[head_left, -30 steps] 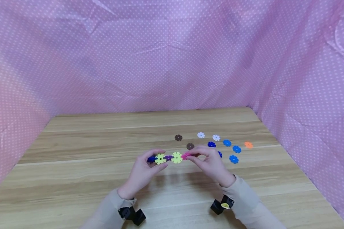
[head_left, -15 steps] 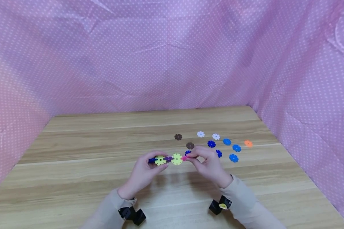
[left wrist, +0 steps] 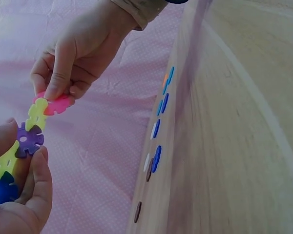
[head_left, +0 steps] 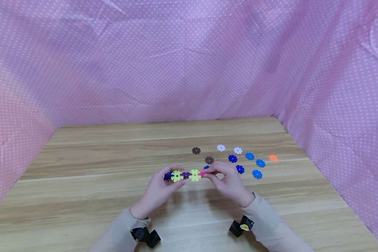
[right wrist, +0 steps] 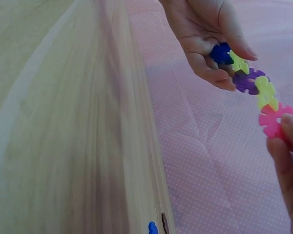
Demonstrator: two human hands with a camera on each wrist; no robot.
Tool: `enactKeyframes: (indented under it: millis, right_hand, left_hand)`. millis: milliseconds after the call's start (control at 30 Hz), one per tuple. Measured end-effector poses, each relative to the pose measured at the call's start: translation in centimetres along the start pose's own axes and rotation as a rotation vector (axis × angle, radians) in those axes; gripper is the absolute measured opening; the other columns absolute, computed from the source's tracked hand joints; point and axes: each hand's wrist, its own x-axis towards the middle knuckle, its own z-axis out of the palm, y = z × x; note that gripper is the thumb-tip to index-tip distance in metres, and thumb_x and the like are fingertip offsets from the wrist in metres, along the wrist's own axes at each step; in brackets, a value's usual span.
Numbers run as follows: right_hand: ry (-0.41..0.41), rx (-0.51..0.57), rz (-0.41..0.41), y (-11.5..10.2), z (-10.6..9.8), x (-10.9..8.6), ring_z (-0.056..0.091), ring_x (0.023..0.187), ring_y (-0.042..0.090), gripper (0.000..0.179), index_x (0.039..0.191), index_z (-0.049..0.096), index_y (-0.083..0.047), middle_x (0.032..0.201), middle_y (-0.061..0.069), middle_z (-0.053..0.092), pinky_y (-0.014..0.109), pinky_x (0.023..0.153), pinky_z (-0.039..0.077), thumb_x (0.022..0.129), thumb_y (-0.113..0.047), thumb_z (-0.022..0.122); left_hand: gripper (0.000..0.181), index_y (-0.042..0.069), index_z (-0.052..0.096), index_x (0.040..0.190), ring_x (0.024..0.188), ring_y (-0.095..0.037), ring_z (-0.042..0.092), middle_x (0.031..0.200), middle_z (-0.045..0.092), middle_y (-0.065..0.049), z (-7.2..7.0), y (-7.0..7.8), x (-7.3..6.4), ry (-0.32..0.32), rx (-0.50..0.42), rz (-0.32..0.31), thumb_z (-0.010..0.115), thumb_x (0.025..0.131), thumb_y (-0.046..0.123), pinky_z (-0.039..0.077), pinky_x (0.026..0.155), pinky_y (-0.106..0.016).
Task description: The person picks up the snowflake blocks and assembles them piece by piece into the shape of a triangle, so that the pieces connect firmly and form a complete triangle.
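A short chain of notched plastic snowflake discs is held above the table between both hands. From left to right it runs dark blue [right wrist: 221, 53], yellow [head_left: 177, 176], purple [right wrist: 249, 82], yellow [head_left: 195, 175] and pink [right wrist: 271, 120], each slotted crosswise into its neighbour. My left hand [head_left: 157, 187] grips the chain's left part, thumb below and fingers above in the head view. At the other end, my right hand [head_left: 230, 182] pinches the pink disc between thumb and fingertips. The pink disc joins the second yellow one at its edge; fingertips hide part of it.
Loose discs lie flat on the wooden table [head_left: 97, 157] beyond and right of my right hand: brown [head_left: 196, 150], white [head_left: 221, 147], dark blue [head_left: 232, 158], lighter blue [head_left: 260, 163] and orange [head_left: 273, 158]. A pink dotted cloth [head_left: 176, 70] surrounds the table's back and sides.
My right hand has shifted and turned slightly with the pink disc, uncovering part of a dark blue disc behind it. The left hand keeps its grip, almost still.
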Motion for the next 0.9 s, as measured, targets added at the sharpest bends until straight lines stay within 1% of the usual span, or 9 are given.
enactKeyframes:
  millis: [167, 267, 333, 433, 500, 633, 733, 833, 900]
  right_hand:
    - [-0.122, 0.028, 0.186, -0.3, -0.1, 0.2, 0.064, 0.073, 0.008, 0.010, 0.086, 0.068, -0.009, 0.084, 0.002, 0.070, 0.022, 0.067, 0.056, 0.081, -0.001, 0.072]
    - [-0.167, 0.038, 0.283, -0.4, -0.2, 0.2, 0.063, 0.073, 0.007, 0.009, 0.086, 0.066, -0.009, 0.083, 0.002, 0.068, 0.023, 0.067, 0.056, 0.082, -0.003, 0.071]
    - [-0.175, 0.093, 0.360, -0.3, -0.2, 0.2, 0.063, 0.073, 0.008, 0.008, 0.087, 0.065, -0.008, 0.084, 0.005, 0.068, 0.025, 0.066, 0.056, 0.082, -0.003, 0.070]
    - [-0.161, 0.233, 0.495, -0.1, -0.1, 0.3, 0.065, 0.073, 0.011, 0.008, 0.091, 0.063, -0.001, 0.086, 0.012, 0.068, 0.033, 0.068, 0.058, 0.084, -0.001, 0.067]
    - [-0.137, 0.339, 0.594, 0.0, 0.1, 0.3, 0.067, 0.074, 0.012, 0.014, 0.098, 0.060, 0.005, 0.089, 0.016, 0.068, 0.037, 0.071, 0.058, 0.086, 0.000, 0.064]
    - [-0.100, 0.486, 0.747, 0.1, 0.7, 0.4, 0.068, 0.079, 0.011, 0.028, 0.114, 0.055, 0.008, 0.096, 0.016, 0.068, 0.035, 0.080, 0.057, 0.088, 0.000, 0.061]
    - [-0.080, 0.577, 0.800, -0.2, 1.5, 0.4, 0.068, 0.083, 0.010, 0.032, 0.119, 0.053, 0.008, 0.099, 0.014, 0.069, 0.029, 0.082, 0.056, 0.088, 0.000, 0.060]
    - [-0.080, 0.644, 0.812, -0.8, 2.2, 0.4, 0.068, 0.082, 0.010, 0.030, 0.117, 0.053, 0.011, 0.097, 0.013, 0.069, 0.028, 0.082, 0.056, 0.089, 0.002, 0.058]
    - [-0.116, 0.665, 0.807, -1.2, 2.5, 0.6, 0.067, 0.081, 0.010, 0.028, 0.114, 0.053, 0.012, 0.094, 0.011, 0.070, 0.032, 0.082, 0.056, 0.089, 0.001, 0.058]
  left_hand:
    - [0.044, 0.009, 0.057, 0.122, 0.079, -0.013, 0.057, 0.099, 0.064, -0.010, -0.3, 0.0, 0.3, 0.051, 0.049, -0.027, 0.073, 0.081, 0.007, 0.048, 0.067, -0.021]
    - [0.049, 0.010, 0.050, 0.129, 0.086, -0.019, 0.064, 0.107, 0.062, -0.014, -0.6, 0.0, 0.4, 0.049, -0.054, -0.053, 0.069, 0.084, 0.006, 0.053, 0.075, -0.025]
    - [0.052, 0.008, 0.043, 0.134, 0.091, -0.020, 0.065, 0.114, 0.060, -0.018, -0.7, 0.1, 0.5, 0.048, -0.153, -0.064, 0.065, 0.087, 0.004, 0.055, 0.081, -0.027]
    - [0.063, 0.007, 0.029, 0.144, 0.096, -0.018, 0.066, 0.119, 0.057, -0.025, -0.6, 0.1, 0.5, 0.051, -0.279, -0.058, 0.059, 0.089, 0.000, 0.053, 0.087, -0.027]
    - [0.073, 0.009, 0.018, 0.149, 0.097, -0.015, 0.065, 0.123, 0.055, -0.026, -0.4, 0.1, 0.5, 0.049, -0.308, -0.046, 0.058, 0.089, -0.003, 0.052, 0.088, -0.024]
    - [0.086, 0.013, 0.007, 0.152, 0.103, -0.024, 0.064, 0.123, 0.056, -0.027, 0.2, 0.0, 0.5, 0.036, -0.285, -0.030, 0.061, 0.087, -0.003, 0.051, 0.089, -0.021]
    - [0.087, 0.010, 0.004, 0.152, 0.106, -0.033, 0.062, 0.120, 0.058, -0.026, 0.7, -0.1, 0.3, 0.038, -0.241, -0.024, 0.062, 0.087, -0.001, 0.050, 0.088, -0.020]
    - [0.089, 0.008, 0.002, 0.152, 0.104, -0.032, 0.063, 0.117, 0.060, -0.025, 0.9, -0.1, 0.2, 0.055, -0.220, -0.023, 0.062, 0.087, -0.001, 0.051, 0.088, -0.021]
    - [0.089, 0.009, 0.002, 0.152, 0.101, -0.028, 0.064, 0.113, 0.062, -0.023, 1.0, -0.1, 0.2, 0.069, -0.206, -0.025, 0.062, 0.087, -0.001, 0.052, 0.087, -0.021]
